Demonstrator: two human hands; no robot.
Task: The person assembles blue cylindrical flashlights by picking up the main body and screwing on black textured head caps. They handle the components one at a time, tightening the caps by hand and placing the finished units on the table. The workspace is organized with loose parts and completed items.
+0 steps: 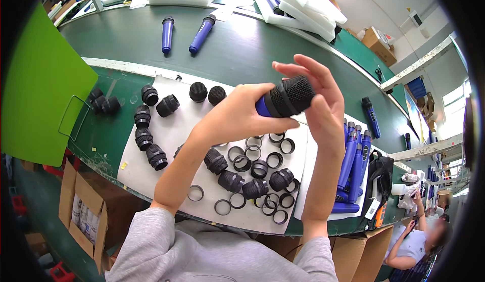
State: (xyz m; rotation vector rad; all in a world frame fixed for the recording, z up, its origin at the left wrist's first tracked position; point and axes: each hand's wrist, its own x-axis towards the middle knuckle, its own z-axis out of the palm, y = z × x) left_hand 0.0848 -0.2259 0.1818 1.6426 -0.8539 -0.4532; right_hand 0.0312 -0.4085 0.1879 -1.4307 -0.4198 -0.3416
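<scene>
Tilted blue-bodied, black-mesh-headed cylindrical microphone (288, 98) gripped by left hand (245, 111), fingers wrapped; right hand (326, 105) raised alongside, fingers spread.

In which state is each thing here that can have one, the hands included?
Held microphone: tilted, head on, tightness unclear
Left hand: gripping microphone
Right hand: open, at the head
Loose mesh heads: detached
Black rings: loose, scattered
Stacked blue handles: lying
Two farther handles: lying apart
Cardboard box: open, packages inside
</scene>
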